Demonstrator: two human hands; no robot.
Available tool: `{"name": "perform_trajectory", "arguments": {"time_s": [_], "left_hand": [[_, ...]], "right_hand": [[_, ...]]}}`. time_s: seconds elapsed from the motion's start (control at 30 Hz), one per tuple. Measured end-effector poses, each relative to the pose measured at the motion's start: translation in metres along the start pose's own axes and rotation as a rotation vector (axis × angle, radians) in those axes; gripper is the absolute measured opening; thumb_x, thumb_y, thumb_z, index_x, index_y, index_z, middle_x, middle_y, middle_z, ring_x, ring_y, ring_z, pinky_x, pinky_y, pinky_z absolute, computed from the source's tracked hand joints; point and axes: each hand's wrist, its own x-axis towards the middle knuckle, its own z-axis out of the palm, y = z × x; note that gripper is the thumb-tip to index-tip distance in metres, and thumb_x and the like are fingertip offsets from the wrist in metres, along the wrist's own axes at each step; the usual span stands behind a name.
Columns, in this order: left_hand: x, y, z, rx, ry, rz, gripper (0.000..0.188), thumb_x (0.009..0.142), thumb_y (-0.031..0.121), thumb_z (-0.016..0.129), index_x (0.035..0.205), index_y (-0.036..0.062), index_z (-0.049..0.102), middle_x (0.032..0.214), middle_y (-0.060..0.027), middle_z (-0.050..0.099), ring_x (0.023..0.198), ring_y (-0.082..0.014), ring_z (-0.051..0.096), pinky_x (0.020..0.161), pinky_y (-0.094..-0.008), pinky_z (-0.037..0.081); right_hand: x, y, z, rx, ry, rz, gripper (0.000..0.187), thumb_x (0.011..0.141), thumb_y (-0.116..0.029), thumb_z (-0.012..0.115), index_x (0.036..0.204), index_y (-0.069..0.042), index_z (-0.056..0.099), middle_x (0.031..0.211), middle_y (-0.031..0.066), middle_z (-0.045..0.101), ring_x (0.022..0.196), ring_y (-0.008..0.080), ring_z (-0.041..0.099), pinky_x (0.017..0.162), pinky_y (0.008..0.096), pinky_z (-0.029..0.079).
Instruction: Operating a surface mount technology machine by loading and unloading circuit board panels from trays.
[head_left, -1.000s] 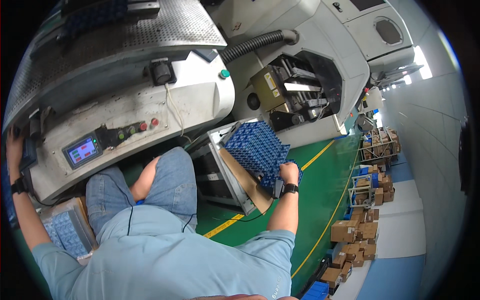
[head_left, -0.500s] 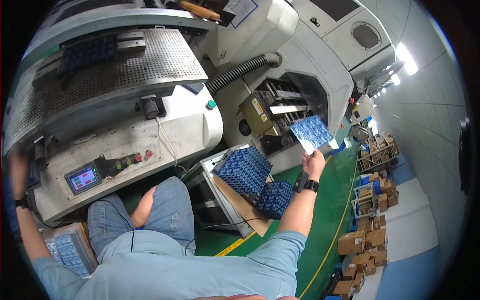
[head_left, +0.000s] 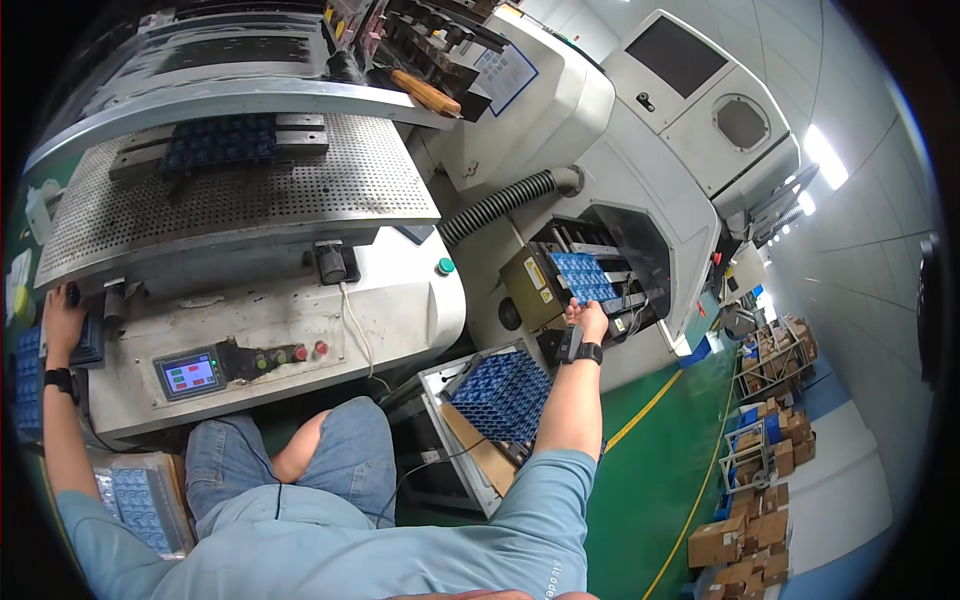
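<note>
My right hand (head_left: 588, 318) pinches the near edge of a flat blue patterned panel (head_left: 585, 277). The panel lies over the rails of an open feeder bay (head_left: 618, 300) in the white machine on the right. At the far left, my left hand (head_left: 65, 320) is closed at the corner of the perforated metal table, its fingers curled about a small black knob-like piece (head_left: 72, 294). Blue panels (head_left: 90, 342) stand beside that hand. Another blue panel (head_left: 220, 143) sits on metal bars on the perforated table (head_left: 350, 165). Below my right forearm is a stack of blue panels (head_left: 498, 393).
A lit touchscreen (head_left: 189, 374) and several buttons line the machine front, with a green button (head_left: 445, 266) at its right corner. A ribbed hose (head_left: 500, 207) runs behind. Wrapped blue panels (head_left: 135, 505) sit at lower left. Cardboard boxes (head_left: 720, 543) stand along the right.
My right hand has carried the panel left and forward, over the feeder bay. The left hand, blurred before, is now still at the table's corner. The whole view has shifted slightly.
</note>
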Motion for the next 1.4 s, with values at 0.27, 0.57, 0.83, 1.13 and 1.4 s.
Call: {"name": "perform_trajectory", "arguments": {"time_s": [0.27, 0.57, 0.83, 1.13, 1.4], "left_hand": [[-0.002, -0.005, 0.006, 0.014, 0.069, 0.032, 0.061, 0.082, 0.028, 0.073, 0.135, 0.0051, 0.052, 0.124, -0.0203, 0.059, 0.116, -0.0411, 0.054, 0.098, -0.0451, 0.048], [-0.003, -0.013, 0.015, 0.019, 0.052, -0.003, 0.061, 0.083, 0.029, 0.073, 0.135, 0.0047, 0.053, 0.128, -0.0194, 0.057, 0.119, -0.0401, 0.053, 0.100, -0.0446, 0.046], [-0.005, 0.003, -0.003, -0.015, 0.025, -0.029, 0.058, 0.083, 0.029, 0.074, 0.132, 0.0020, 0.055, 0.130, -0.0199, 0.057, 0.121, -0.0406, 0.052, 0.103, -0.0451, 0.045], [-0.004, 0.086, -0.091, -0.265, 0.024, -0.088, 0.052, 0.072, 0.034, 0.080, 0.117, 0.0099, 0.068, 0.120, -0.0159, 0.066, 0.118, -0.0364, 0.058, 0.102, -0.0465, 0.046], [-0.004, 0.114, -0.144, -0.126, -0.210, -0.299, 0.072, 0.080, 0.057, 0.071, 0.140, 0.0189, 0.055, 0.147, -0.0119, 0.048, 0.136, -0.0381, 0.044, 0.107, -0.0556, 0.040]], "right_hand": [[0.016, 0.006, -0.012, 0.106, 0.055, 0.026, 0.016, 0.103, -0.014, 0.043, 0.105, 0.001, 0.049, 0.092, 0.0175, 0.065, 0.072, 0.0246, 0.068, 0.060, 0.0359, 0.060], [0.020, -0.001, -0.005, 0.240, 0.164, -0.092, 0.024, 0.102, -0.012, 0.042, 0.121, 0.003, 0.045, 0.105, 0.0164, 0.063, 0.088, 0.0277, 0.069, 0.070, 0.0392, 0.063], [0.046, 0.012, -0.023, 0.383, 0.084, -0.105, 0.023, 0.101, -0.012, 0.042, 0.115, 0.003, 0.049, 0.110, 0.0172, 0.062, 0.100, 0.0307, 0.066, 0.085, 0.0441, 0.060], [-0.044, 0.045, 0.050, -0.119, -0.275, -0.340, 0.020, 0.098, -0.009, 0.050, 0.115, -0.002, 0.059, 0.090, 0.0073, 0.060, 0.079, 0.0211, 0.060, 0.069, 0.0369, 0.052], [-0.260, 0.027, 0.288, -0.870, -0.750, -1.036, 0.021, 0.097, -0.011, 0.059, 0.107, 0.004, 0.068, 0.101, 0.0105, 0.072, 0.091, 0.0213, 0.067, 0.084, 0.0317, 0.051]]}}
